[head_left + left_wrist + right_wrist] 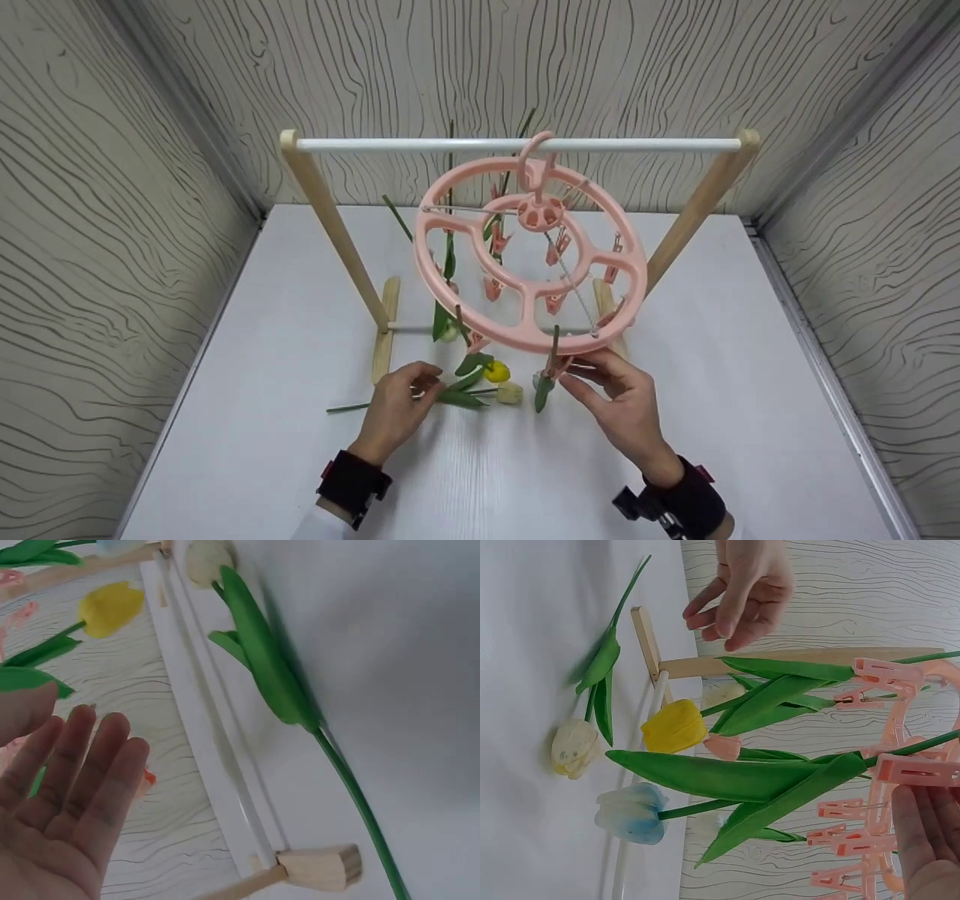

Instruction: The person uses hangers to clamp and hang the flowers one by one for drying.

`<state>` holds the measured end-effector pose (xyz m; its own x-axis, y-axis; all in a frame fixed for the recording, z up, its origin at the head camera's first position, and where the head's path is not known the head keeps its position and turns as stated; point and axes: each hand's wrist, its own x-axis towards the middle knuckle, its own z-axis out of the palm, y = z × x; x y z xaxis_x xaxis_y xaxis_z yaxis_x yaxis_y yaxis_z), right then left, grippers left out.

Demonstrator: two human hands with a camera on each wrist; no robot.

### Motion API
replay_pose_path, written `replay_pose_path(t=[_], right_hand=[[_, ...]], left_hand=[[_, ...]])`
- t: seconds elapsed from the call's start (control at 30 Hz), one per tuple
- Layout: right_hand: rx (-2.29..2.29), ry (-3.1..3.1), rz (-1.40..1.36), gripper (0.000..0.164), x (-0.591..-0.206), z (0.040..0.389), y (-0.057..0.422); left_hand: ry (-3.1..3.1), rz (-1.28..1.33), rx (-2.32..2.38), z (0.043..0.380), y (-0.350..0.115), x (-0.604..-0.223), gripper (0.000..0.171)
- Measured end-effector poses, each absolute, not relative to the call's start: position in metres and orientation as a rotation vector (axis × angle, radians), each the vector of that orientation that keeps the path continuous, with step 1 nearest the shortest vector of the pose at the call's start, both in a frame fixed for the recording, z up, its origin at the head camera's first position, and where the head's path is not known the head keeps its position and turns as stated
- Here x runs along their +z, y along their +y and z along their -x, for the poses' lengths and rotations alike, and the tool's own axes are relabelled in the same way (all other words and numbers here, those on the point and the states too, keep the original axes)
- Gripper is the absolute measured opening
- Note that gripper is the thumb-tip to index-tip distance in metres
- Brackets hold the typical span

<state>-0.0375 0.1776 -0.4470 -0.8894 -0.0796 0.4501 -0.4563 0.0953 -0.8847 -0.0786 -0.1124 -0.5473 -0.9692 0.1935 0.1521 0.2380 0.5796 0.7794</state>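
My left hand (397, 405) hovers over the stem of a white tulip (575, 748) lying on the table, fingers loosely extended and holding nothing. A pink round clip hanger (529, 337) hangs from a white bar. From one of its pink clips (919, 770) a blue-and-white tulip (632, 814) hangs head down. At that clip, my right hand (626, 405) has its fingertips against the side, fingers fairly straight. Left of it a yellow tulip (673, 726) hangs from another clip (889, 675). A pink tulip (724, 745) shows behind, partly hidden by leaves.
The white bar (375, 145) rests between two slanting wooden posts (337, 232) on wooden feet (384, 330). A lower white rod (217, 727) crosses near the table. Several unused clips (555, 302) hang from the hanger. Wood-grain panels (420, 67) enclose the table.
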Motion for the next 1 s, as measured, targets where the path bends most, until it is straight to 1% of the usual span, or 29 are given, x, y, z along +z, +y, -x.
replay_pose_path(t=[0.07, 0.27, 0.37, 0.6, 0.83, 1.0], right_hand=[[1.857, -2.083, -0.529, 0.034, -0.449, 0.038, 0.179], [1.817, -2.093, -0.507, 0.036, -0.455, 0.039, 0.185], [1.807, -2.094, -0.486, 0.036, -0.459, 0.038, 0.19], [1.777, -2.128, -0.424, 0.036, -0.469, 0.034, 0.203], [1.787, -2.199, -0.307, 0.036, -0.482, 0.028, 0.215], [1.797, -2.22, -0.25, 0.035, -0.49, 0.023, 0.222]], left_hand=[[-2.781, 0.342, -1.297, 0.08, -0.12, -0.555, 0.015], [-2.903, 0.243, -1.12, 0.082, -0.141, -0.575, 0.024], [-2.958, 0.214, -1.079, 0.081, -0.149, -0.582, 0.025], [-3.072, 0.129, -0.955, 0.078, -0.162, -0.595, 0.021], [-3.068, 0.153, -0.854, 0.079, -0.173, -0.603, 0.013], [-3.058, 0.151, -0.836, 0.082, -0.186, -0.608, 0.014]])
